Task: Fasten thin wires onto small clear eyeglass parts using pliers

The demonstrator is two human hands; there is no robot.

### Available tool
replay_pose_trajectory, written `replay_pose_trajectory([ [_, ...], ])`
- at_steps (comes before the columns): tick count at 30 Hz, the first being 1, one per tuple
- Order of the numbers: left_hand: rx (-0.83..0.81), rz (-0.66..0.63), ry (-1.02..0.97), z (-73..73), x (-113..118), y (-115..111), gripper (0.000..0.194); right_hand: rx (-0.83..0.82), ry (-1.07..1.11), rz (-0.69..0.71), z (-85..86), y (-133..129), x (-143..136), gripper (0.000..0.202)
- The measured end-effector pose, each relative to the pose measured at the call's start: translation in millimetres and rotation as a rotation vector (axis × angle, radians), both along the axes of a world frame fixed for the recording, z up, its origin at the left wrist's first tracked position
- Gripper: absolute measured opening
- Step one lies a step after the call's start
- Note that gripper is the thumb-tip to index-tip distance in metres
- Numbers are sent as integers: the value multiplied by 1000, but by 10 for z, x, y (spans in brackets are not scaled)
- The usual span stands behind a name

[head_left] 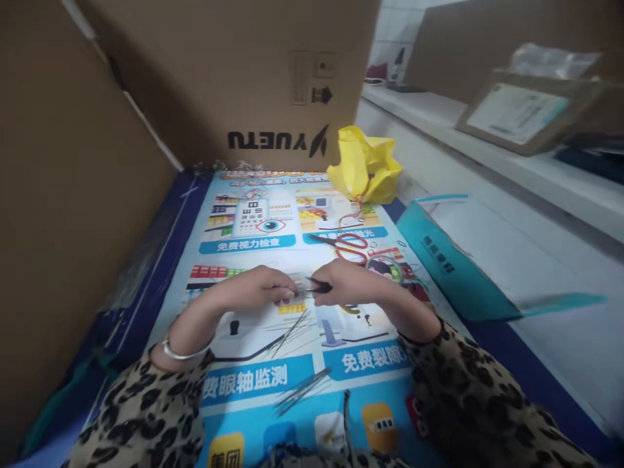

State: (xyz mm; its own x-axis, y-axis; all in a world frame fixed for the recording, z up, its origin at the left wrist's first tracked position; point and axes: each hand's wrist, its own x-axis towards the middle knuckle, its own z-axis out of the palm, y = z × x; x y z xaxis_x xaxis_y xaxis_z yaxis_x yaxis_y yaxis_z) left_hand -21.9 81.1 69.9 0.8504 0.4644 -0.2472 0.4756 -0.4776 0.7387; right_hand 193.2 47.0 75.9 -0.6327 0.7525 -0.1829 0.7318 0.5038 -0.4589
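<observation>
One pair of dark-nosed pliers [322,286] sits in my right hand [351,283], just on my side of the red-handled scissors [351,236]. The nose points left toward my left hand [263,286], the long axis running nearly level across my view, and the two prongs stand a little apart. My right hand is curled narrow around the tool, hiding most of its handles. My left hand, nearer me than the scissors and to their left, has thumb and fingers pinched together close to the pliers' tips; what lies between them is too small to tell. The scissors also lie with their blades to the left, loops to the right.

On my side of the scissors, thin dark strands [303,391] lie in two loose bundles on the printed sheet [258,406], both slanting up to the right. Just beyond the scissors sits a crumpled yellow bag [365,166]; to their right lies a teal and white packet [433,260].
</observation>
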Motion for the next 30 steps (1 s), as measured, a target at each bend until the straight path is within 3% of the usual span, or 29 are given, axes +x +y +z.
replay_pose_trajectory([
  [4, 25, 28, -24, -57, -49, 35, 22, -98, 83, 2, -38, 128, -40, 14],
  [8, 186, 3, 4, -96, -80, 36, 19, -163, 130, 16, -95, 171, -106, 16],
  [15, 293, -142, 223, -26, -23, -106, 15, -251, 131, 108, -224, 106, -197, 19],
  [18, 346, -115, 282, -4, 13, -164, 12, -260, 102, 140, -266, 92, -190, 18],
  [24, 488, -38, 278, -4, 5, -172, 16, -143, 108, 10, -232, 126, -130, 18],
  [30, 805, 66, 272, -125, 29, -126, 16, 57, -13, -147, -177, 129, -222, 16],
])
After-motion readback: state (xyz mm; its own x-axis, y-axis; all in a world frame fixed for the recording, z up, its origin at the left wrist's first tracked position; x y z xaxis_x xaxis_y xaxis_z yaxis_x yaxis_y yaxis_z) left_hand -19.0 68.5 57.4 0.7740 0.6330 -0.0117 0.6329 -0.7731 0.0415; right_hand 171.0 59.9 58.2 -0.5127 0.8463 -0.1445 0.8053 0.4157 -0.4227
